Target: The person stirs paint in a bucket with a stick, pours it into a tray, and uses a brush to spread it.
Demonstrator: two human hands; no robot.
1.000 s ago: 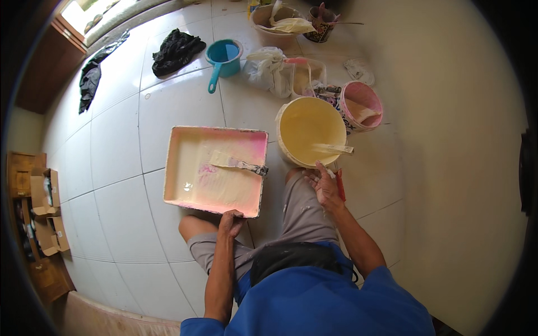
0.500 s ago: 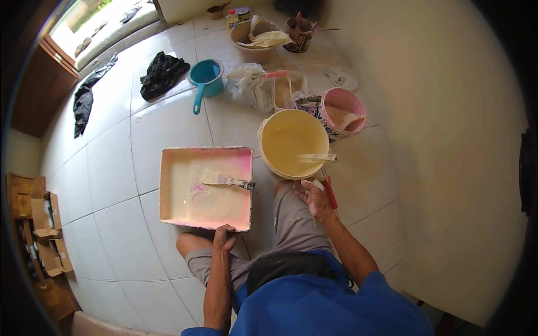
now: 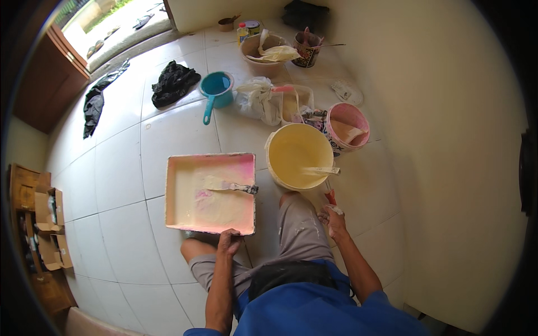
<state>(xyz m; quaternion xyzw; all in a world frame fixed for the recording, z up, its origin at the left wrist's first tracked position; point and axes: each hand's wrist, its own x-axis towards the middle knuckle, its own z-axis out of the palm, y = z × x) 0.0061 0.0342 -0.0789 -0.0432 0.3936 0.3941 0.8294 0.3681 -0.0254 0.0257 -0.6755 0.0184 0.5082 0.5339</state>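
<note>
My left hand (image 3: 228, 242) grips the near edge of a shallow paint tray (image 3: 167, 193), smeared cream and pink. A putty knife (image 3: 241, 188) with a dark, paint-caked handle lies across the tray. To the right stands a round bucket (image 3: 269, 162) of pale yellow paint; a paint-coated stick (image 3: 322, 171) rests over its rim. My right hand (image 3: 335, 223) is just in front of this bucket, fingers curled, with a crumpled whitish piece (image 3: 336, 210) at it. A red handle (image 3: 330, 196) on a thin metal rod meets this hand; whether it is held is unclear.
Behind the bucket are a pink-stained pail (image 3: 365, 126), a white plastic bag (image 3: 255, 103) and a teal dipper (image 3: 224, 99). Farther back stand a brown basin (image 3: 249, 63) and a tin with brushes (image 3: 307, 56). Black plastic (image 3: 174, 84) lies on the tiles; a wall (image 3: 448, 140) bounds the right.
The view has shifted, so everything sits lower in it. My right hand has drawn nearer me and slightly right, and now meets the red handle. My left hand keeps its grip on the tray.
</note>
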